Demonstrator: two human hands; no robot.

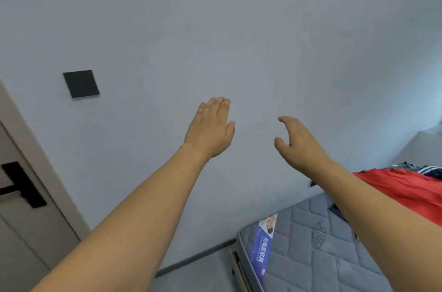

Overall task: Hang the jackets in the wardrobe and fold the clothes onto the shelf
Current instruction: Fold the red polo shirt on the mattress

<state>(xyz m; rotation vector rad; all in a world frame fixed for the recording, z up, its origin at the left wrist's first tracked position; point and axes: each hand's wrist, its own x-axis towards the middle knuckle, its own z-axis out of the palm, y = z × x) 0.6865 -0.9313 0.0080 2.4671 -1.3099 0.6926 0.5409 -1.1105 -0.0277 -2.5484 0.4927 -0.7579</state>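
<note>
Left hand: the left hand point(210, 127) is held out flat before the pale grey wall point(239, 28), fingers straight and together; nothing is gripped.
Right hand: the right hand point(300, 142) is raised beside it, well apart, fingers loosely curled and spread; nothing is held.
Clothes: a crumpled red-orange garment point(404, 186) is seen below and to the right of the right hand, on the grey quilted mattress point(311, 255); a dark navy garment with white stripes point(423, 168) lies just behind it, touching.
Wardrobe and shelf: neither is in view, so nothing can be said of what hangs or lies there.
Surroundings: a black square wall switch point(81, 83) is seen left of the left hand; lower left, a beige door with a black lever handle point(21, 187).
Progress: at least two garments are judged still unsorted; no piece is in hand.
Remaining: the clothes on the bed are yet to be picked up, hung or folded.
</note>
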